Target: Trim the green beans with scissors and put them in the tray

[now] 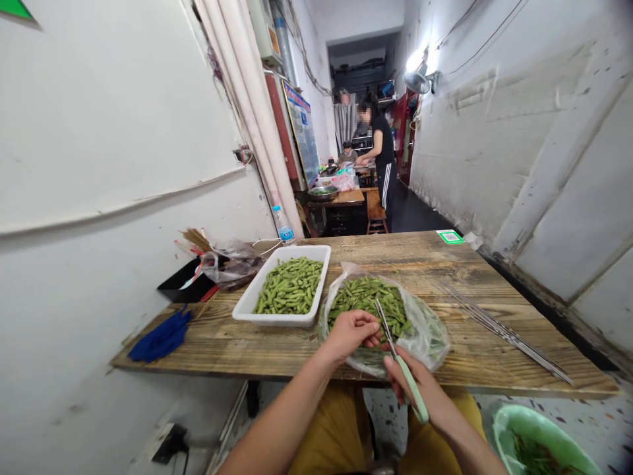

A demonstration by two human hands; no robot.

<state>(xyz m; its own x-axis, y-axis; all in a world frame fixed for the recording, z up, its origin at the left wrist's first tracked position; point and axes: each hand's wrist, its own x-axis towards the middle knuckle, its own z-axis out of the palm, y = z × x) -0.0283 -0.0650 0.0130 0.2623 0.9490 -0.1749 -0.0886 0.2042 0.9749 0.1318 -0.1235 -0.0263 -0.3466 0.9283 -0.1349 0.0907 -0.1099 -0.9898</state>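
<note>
My right hand (413, 379) is closed around the pale green handles of a pair of scissors (386, 328), whose blades point up and away over the bag. My left hand (352, 332) is just left of the blades with its fingers curled together; whatever they pinch is too small to make out. Beneath both hands lies an open clear plastic bag (429, 330) full of green edamame pods (366, 295). To its left stands a white plastic tub (277, 319) holding many more edamame pods (291, 285).
Metal skewers (509, 333) lie at the right of the wooden table (277, 353). Left are a blue cloth (161, 335), a black box (180, 282) and a water bottle (284, 227). A green-lined bin (534, 442) stands low right. A person (382, 148) works at a table behind.
</note>
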